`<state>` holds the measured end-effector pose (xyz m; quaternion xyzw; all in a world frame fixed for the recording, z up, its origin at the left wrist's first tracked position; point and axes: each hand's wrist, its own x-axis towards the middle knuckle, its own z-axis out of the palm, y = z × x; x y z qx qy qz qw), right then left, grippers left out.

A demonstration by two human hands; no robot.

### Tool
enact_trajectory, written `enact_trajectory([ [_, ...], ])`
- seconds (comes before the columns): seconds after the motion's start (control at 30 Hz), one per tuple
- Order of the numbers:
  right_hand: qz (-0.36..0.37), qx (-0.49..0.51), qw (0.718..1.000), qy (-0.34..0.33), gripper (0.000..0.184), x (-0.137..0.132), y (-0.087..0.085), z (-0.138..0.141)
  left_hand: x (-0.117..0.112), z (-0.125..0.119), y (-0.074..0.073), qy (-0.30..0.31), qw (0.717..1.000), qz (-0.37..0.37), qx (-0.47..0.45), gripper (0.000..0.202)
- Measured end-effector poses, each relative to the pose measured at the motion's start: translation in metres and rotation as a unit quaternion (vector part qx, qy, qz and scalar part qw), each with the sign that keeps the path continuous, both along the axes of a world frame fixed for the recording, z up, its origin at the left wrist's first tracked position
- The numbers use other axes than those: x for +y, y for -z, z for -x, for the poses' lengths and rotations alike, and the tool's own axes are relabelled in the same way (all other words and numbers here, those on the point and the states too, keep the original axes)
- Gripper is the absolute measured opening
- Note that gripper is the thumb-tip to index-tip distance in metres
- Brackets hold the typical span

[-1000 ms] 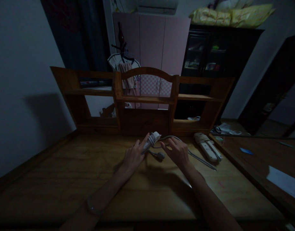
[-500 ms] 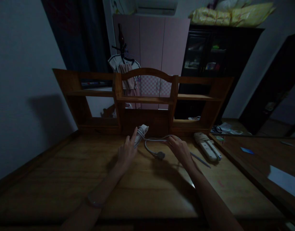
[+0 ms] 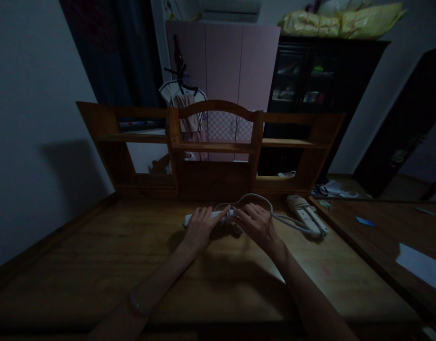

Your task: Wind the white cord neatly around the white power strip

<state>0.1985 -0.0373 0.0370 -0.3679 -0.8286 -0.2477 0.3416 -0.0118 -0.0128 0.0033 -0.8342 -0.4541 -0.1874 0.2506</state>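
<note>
Power strip (image 3: 219,216), white: flat on counter (image 3: 97,255), 12 o'clock. Left hand (image 3: 200,227) fingers curled over its body. Right hand (image 3: 256,225) fingers pinch cord (image 3: 260,199) at strip's 3 o'clock end, loop arching behind. Judged step: winding cord round strip; another turn needs the loop kept taut. Second strip (image 3: 306,215), 2 o'clock.

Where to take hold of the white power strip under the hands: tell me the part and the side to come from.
Grip the power strip at its bare left end, from above, fingers across the narrow width. It lies flat and crosswise on the desk; the left hand covers its middle, and the cord loops around the right end, where the right hand holds it.
</note>
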Motion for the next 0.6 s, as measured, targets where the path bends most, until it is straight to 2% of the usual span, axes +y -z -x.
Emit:
enact_trajectory([
  [0.13, 0.033, 0.109, 0.993, 0.006, 0.016, 0.011, -0.004, -0.022, -0.003, -0.007, -0.007, 0.066, 0.998, -0.008, 0.018, 0.071],
  [0.27, 0.097, 0.195, 0.975, -0.036, 0.018, 0.014, -0.008, -0.03, 0.002, -0.006, -0.008, 0.1, 0.995, -0.005, -0.009, 0.066],
  [0.47, 0.185, 0.223, 0.953, -0.09, 0.022, 0.011, -0.013, -0.028, 0.008, 0.001, 0.001, 0.197, 0.98, 0.004, -0.018, 0.034],
  [0.6, 0.214, 0.238, 0.941, -0.107, 0.022, 0.008, -0.017, -0.028, 0.005, 0.001, 0.0, 0.221, 0.975, -0.004, -0.039, 0.031],
])
